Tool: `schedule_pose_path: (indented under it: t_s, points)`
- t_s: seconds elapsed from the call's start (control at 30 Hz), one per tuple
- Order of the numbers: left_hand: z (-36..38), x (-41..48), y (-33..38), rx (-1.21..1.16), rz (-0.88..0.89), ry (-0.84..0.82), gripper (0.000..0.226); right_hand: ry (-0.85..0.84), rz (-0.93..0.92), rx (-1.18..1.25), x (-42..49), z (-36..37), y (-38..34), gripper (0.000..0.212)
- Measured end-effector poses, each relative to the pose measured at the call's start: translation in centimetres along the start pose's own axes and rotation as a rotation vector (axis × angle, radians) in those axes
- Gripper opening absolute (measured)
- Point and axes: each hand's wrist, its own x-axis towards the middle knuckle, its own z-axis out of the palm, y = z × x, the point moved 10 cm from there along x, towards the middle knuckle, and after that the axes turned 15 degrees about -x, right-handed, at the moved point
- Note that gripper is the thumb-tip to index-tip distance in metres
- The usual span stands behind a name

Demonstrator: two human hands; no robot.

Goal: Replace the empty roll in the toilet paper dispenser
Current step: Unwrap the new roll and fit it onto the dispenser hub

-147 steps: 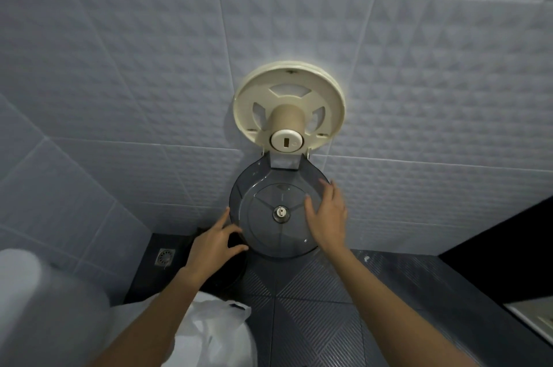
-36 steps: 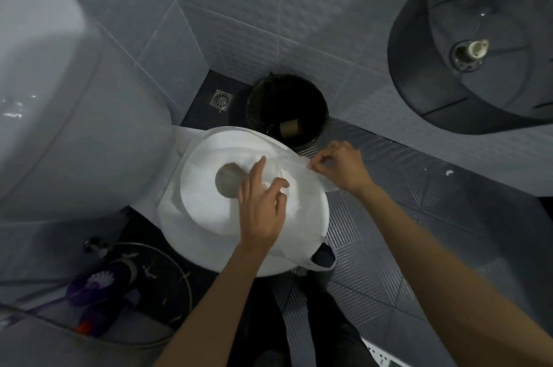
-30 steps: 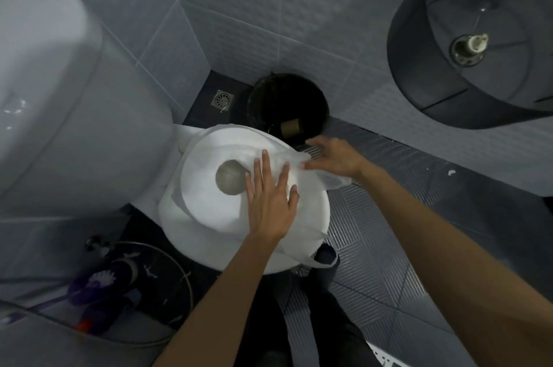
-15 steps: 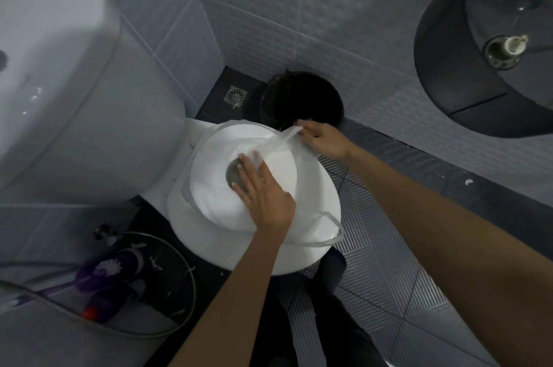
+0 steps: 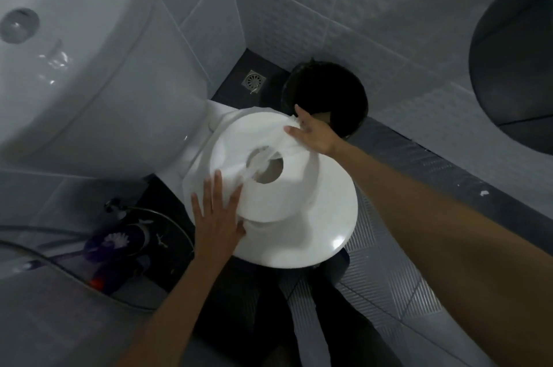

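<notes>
A large white jumbo paper roll (image 5: 287,187) lies flat on the closed toilet lid (image 5: 323,235), its brown core hole facing up. A thin plastic wrap (image 5: 269,148) lies stretched across the roll's top and over the hole. My left hand (image 5: 217,217) lies on the roll's near-left edge with straight, spread fingers. My right hand (image 5: 314,133) is at the roll's far edge, fingers extended on the wrap. The dark open dispenser cover (image 5: 514,73) hangs at the upper right. The empty cardboard core (image 5: 324,116) shows in the black bin behind my right hand.
The white toilet cistern (image 5: 89,52) fills the left. A black bin (image 5: 326,97) stands against the tiled wall beside a floor drain (image 5: 253,80). A hose (image 5: 59,265) and a purple item (image 5: 119,244) lie on the floor at left. Dark ribbed floor tiles run to the right.
My left hand moved from the roll's core to its near-left edge. My right hand stayed at the roll's far edge. The wrap now lies across the hole.
</notes>
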Motion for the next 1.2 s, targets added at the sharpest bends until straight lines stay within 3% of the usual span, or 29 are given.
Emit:
schedule_pose_path:
  t_s: [0.13,0.27,0.43,0.57,0.67,0.8,1.0,1.13,1.2]
  points:
    - [-1.0,2.1,-2.2,-0.007,0.012,0.011,0.108,0.155,0.026,0.031,1.0,-1.0,-0.2,0.068]
    - [-0.9,1.5,-2.7,-0.081,0.049,0.023,0.092,0.336,0.138,0.276,-0.6,-1.8,2.4,0.056]
    - [-0.2,-2.6,-2.0,-0.459,-0.134,0.083,0.064,0.481,0.185,0.245,-3.3,-2.0,4.6,0.044]
    - [1.0,-4.8,0.0,-0.926,-0.385,0.16,0.091,0.635,0.286,0.035,-5.4,-2.3,5.1,0.047]
    - [2.0,-4.3,1.5,-1.024,-0.531,0.168,0.114,0.581,0.228,0.144,-6.2,-1.1,3.8,0.044]
    - [2.2,-3.0,0.6,-0.807,-0.519,0.131,0.108,0.378,0.087,0.168,-5.9,1.9,1.7,0.058]
    - [1.9,-1.5,-2.8,-0.31,-0.294,-0.006,0.119,0.265,0.145,0.215,-3.9,2.3,1.5,0.053]
    - [0.8,-0.8,-5.6,-0.113,-0.189,-0.008,0.088,0.238,0.156,0.294,-3.4,2.3,1.9,0.053]
    - [-0.2,-0.4,-6.6,-0.129,-0.173,0.055,0.077,0.24,0.165,0.3,-3.6,2.3,2.0,0.051]
